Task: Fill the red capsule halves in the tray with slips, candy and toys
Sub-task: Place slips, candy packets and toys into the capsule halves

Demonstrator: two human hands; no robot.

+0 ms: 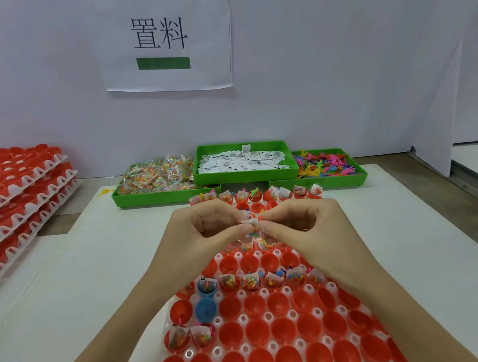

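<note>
Head view, looking down on a white tray (242,319) of red capsule halves (257,331) on a white table sheet (95,276). Above the tray's middle rows, left hand (204,230) and right hand (297,224) meeting fingertip to fingertip, both pinching one small bundle (252,226): a folded white slip wrapped round a clear packet of coloured candy, with an orange bit showing at the top. Fingers of both hands curled narrow, thumbs and forefingers closed on the bundle; other fingers tucked under. Bundle held in the air over the tray, not in any cup. Far row of cups (255,195) already stuffed with slips, candy and toys; another filled row (253,281) nearer, just below the hands; two more filled cups (188,338) at the left of a lower row. Two blue capsule halves (205,300) among the red ones at the left side. Nearest rows holding bare red cups only. Beyond the tray, three green bins side by side: candy packets (155,177) on the left, white slips (241,161) in the raised middle bin, coloured plastic toys (322,164) on the right. At far left, a stack of trays (15,202) loaded with more red halves. On the wall behind, a paper sign (165,39) with two printed characters and a green bar.
</note>
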